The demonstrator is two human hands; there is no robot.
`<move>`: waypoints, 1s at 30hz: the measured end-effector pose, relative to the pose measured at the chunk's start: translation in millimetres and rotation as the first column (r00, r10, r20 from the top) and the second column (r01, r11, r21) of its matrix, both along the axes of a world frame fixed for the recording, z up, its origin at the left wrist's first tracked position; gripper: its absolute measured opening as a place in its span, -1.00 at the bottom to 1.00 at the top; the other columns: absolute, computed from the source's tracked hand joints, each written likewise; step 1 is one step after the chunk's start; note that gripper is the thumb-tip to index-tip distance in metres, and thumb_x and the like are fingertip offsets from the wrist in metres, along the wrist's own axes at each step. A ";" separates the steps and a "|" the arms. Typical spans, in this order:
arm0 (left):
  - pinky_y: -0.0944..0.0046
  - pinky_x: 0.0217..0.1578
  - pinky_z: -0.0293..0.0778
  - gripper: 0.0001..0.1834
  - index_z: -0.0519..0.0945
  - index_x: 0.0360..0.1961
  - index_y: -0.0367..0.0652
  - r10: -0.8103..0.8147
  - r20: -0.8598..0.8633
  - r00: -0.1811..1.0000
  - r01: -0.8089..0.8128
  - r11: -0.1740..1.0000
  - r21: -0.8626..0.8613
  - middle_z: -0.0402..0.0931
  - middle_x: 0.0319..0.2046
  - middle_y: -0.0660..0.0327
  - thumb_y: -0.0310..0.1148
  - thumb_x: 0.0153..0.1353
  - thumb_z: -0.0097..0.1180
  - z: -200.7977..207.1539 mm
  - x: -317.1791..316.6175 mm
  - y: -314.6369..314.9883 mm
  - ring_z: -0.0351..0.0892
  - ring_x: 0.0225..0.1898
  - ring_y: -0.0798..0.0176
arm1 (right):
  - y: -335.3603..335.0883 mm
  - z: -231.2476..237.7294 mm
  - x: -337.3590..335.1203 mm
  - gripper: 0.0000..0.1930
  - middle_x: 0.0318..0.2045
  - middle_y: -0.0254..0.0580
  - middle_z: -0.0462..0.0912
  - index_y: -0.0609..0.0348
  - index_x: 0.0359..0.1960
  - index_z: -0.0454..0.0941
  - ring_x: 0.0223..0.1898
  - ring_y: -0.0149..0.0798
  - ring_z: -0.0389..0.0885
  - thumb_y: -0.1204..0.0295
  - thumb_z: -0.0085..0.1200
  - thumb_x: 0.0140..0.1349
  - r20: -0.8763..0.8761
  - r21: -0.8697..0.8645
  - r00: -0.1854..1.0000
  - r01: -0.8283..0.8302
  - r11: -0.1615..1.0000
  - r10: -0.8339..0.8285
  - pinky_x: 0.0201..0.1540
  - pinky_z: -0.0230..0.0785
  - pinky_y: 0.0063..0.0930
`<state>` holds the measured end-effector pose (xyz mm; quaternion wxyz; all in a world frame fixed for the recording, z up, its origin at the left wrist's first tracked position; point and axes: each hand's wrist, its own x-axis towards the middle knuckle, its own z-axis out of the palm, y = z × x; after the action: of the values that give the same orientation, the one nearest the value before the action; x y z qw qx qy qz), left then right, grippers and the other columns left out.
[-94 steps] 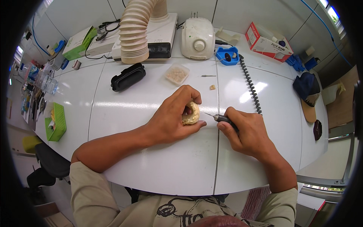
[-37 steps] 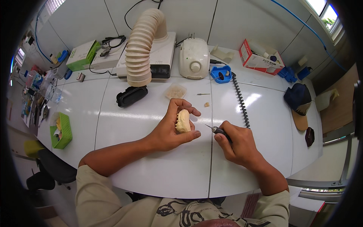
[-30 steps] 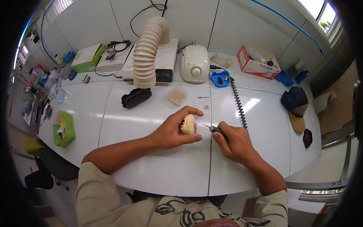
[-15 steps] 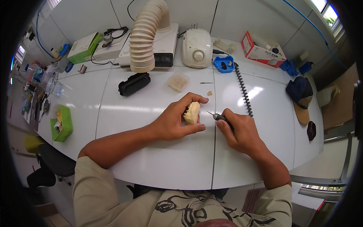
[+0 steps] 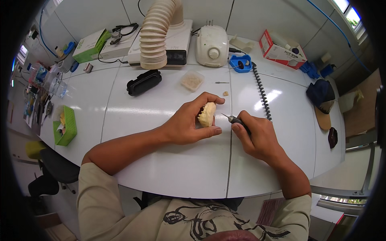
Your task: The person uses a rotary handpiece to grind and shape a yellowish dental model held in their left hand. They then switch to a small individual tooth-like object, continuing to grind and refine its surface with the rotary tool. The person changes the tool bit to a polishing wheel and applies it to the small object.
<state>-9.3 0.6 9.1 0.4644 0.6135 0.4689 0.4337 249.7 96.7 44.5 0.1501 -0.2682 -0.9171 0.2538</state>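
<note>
Between the thumb and fingers of my left hand [image 5: 187,118] is a cream-coloured dental model [image 5: 207,115], its row of teeth turned toward the palm. My right hand [image 5: 255,132] grips a dark dental handpiece [image 5: 238,121] like a pen. A thin pointed bur [image 5: 225,115] at its tip aims left at the model, with a small gap between them. Behind my left fingertips lies a small yellowish piece [image 5: 225,93] on the table. Farther back are a loose metal bur [image 5: 222,82] and a clear box of pale bits [image 5: 192,81].
A coiled black cord [image 5: 261,90] runs back beside a blue tray [image 5: 240,64] and a white control unit [image 5: 212,46]. A ribbed hose [image 5: 155,36] hangs over the table's back. A black case [image 5: 144,82], green basket [image 5: 66,126] and cap [image 5: 320,96] also lie about.
The whole scene sits slightly higher toward the back of the picture, as the view has shifted a little. Both hands keep their grips, with the bur tip still apart from the model.
</note>
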 end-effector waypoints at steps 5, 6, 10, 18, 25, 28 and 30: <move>0.35 0.04 0.55 -0.28 0.41 0.50 -0.23 0.002 -0.006 1.000 -0.002 1.000 0.002 0.62 0.11 0.19 -0.44 0.40 0.48 0.0 0.6 -0.1 0.59 -0.12 0.49 | -2.3 -0.5 0.9 -0.67 -0.52 0.02 0.68 0.16 -0.18 0.54 -0.46 0.22 0.71 0.16 0.19 0.65 0.005 -0.026 1.000 0.008 1.000 -0.008 -0.38 0.43 0.04; 0.35 0.05 0.55 -0.28 0.41 0.49 -0.23 -0.005 -0.010 1.000 0.005 1.000 -0.002 0.62 0.14 0.17 -0.43 0.40 0.48 -0.8 1.0 -2.3 0.59 -0.12 0.49 | -2.7 3.2 0.8 -0.67 -0.52 0.02 0.68 0.16 -0.18 0.54 -0.46 0.22 0.71 0.15 0.18 0.65 0.014 -0.035 1.000 0.013 0.999 -0.012 -0.37 0.43 0.04; 0.30 0.09 0.59 -0.31 0.43 0.46 -0.22 -0.032 -0.023 0.999 0.032 0.999 0.001 0.59 0.32 0.05 -0.42 0.41 0.50 1.0 -1.2 -1.0 0.62 -0.11 0.48 | -1.2 1.6 1.1 -0.67 -0.52 0.02 0.67 0.16 -0.18 0.53 -0.46 0.23 0.69 0.15 0.19 0.64 0.012 -0.032 1.000 0.005 0.999 -0.005 -0.37 0.43 0.04; 0.23 0.19 0.64 -0.28 0.43 0.45 -0.19 -0.078 0.003 0.997 0.078 0.997 -0.003 0.40 0.60 -0.17 -0.35 0.39 0.56 -3.1 -1.1 -1.2 0.72 0.00 0.42 | -3.1 -8.7 1.9 -0.68 -0.49 0.01 0.70 0.14 -0.19 0.52 -0.48 0.21 0.69 0.16 0.24 0.62 0.010 0.000 0.999 -0.052 0.999 0.052 -0.42 0.44 0.02; 0.21 0.21 0.64 -0.27 0.44 0.45 -0.18 -0.093 -0.075 0.993 0.096 0.995 0.030 0.45 0.56 -0.16 -0.35 0.37 0.58 -2.8 -2.1 -0.3 0.76 -0.02 0.40 | -2.0 -6.4 1.5 -0.68 -0.48 -0.01 0.72 0.12 -0.16 0.52 -0.49 0.18 0.70 0.14 0.24 0.62 0.031 0.022 0.997 -0.067 0.998 0.066 -0.43 0.45 -0.02; 0.21 0.20 0.64 -0.26 0.45 0.45 -0.19 -0.081 -0.055 0.995 0.082 0.997 0.014 0.49 0.53 -0.16 -0.33 0.36 0.59 -1.4 -0.3 -1.2 0.76 -0.04 0.39 | -3.0 -7.2 1.1 -0.68 -0.48 -0.03 0.71 0.12 -0.16 0.52 -0.48 0.17 0.71 0.13 0.24 0.62 0.040 0.034 0.996 -0.084 0.996 0.082 -0.43 0.46 -0.02; 0.21 0.20 0.65 -0.25 0.45 0.45 -0.20 -0.076 -0.057 0.995 0.077 0.997 0.022 0.51 0.52 -0.17 -0.33 0.35 0.60 -0.5 -0.3 -0.5 0.77 -0.05 0.38 | -2.1 -7.5 0.4 -0.67 -0.49 -0.04 0.70 0.12 -0.16 0.52 -0.48 0.17 0.71 0.13 0.25 0.62 0.030 0.068 0.996 -0.083 0.994 0.081 -0.43 0.47 -0.02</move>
<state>-9.6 0.1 8.7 0.4600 0.6484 0.4525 0.4038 250.0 94.5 37.0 0.1362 -0.2282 -0.9376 0.2243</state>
